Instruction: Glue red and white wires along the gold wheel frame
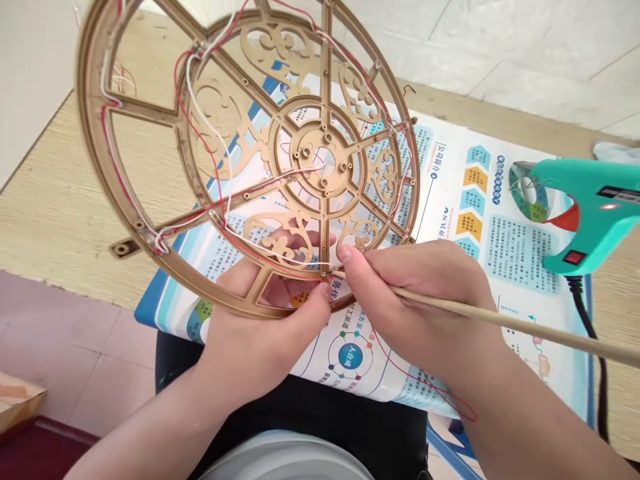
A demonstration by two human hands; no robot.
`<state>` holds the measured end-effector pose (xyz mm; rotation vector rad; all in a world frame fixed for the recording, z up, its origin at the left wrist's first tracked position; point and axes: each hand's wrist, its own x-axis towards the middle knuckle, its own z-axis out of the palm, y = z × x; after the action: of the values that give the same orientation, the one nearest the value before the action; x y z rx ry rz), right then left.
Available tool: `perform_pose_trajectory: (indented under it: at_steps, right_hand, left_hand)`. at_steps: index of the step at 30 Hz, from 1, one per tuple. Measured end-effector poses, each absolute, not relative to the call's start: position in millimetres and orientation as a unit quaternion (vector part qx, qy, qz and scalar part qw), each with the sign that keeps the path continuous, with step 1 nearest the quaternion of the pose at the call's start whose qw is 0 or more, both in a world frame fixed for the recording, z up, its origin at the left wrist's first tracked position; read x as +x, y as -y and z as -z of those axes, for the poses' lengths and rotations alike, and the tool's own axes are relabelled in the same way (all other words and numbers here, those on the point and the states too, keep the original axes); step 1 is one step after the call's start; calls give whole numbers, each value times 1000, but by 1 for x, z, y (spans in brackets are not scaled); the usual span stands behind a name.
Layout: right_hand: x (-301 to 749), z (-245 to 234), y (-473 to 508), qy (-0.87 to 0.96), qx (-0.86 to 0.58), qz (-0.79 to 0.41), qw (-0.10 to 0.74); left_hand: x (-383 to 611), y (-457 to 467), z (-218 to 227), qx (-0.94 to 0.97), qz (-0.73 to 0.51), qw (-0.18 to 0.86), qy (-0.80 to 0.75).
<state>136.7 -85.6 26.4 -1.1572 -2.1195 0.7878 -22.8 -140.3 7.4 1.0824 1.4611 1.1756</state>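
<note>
A round gold-coloured openwork frame (235, 303) with spokes and scroll ornaments is held tilted above the table. My left hand (270, 327) grips its lower rim, thumb in front and fingers behind. Pinched in my right hand (420, 293) is a thin wooden stick (480, 310); its tip touches the lower part of the frame near my left thumb. Red wire (205, 143) and white wire (213, 123) run along the rim, the inner ring and one spoke to the hub. A loose red wire loop (440, 388) hangs below my right hand.
A teal glue gun (590, 200) with a lit red light and a black cord (595, 333) is at the right. Under the frame, a printed poster (460, 267) covers part of the wooden table (45, 167). A cardboard box (20, 403) is at lower left.
</note>
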Motion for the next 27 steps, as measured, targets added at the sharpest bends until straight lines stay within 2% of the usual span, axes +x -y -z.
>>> perform_pose_trajectory:
  at_steps: [7, 12, 17, 22, 25, 27]
  right_hand:
    - [141, -31, 84, 783, -452, -318, 286]
    - [145, -32, 81, 765, -436, -369, 297]
    - [153, -34, 73, 694, -434, -458, 346]
    - [158, -33, 62, 639, -407, -532, 378]
    - [161, -31, 59, 626, -396, -548, 389]
    - [162, -30, 58, 622, -382, -559, 394]
  left_hand:
    - [-21, 141, -5, 443, -481, 445, -612]
    - [-22, 138, -7, 366, -495, 525, -588]
    - [-26, 133, -10, 374, -469, 537, -593]
    - [-34, 123, -21, 351, -449, 666, -482]
    - [-54, 121, -36, 301, -345, 755, -470]
    - [-72, 125, -46, 265, -275, 779, -498]
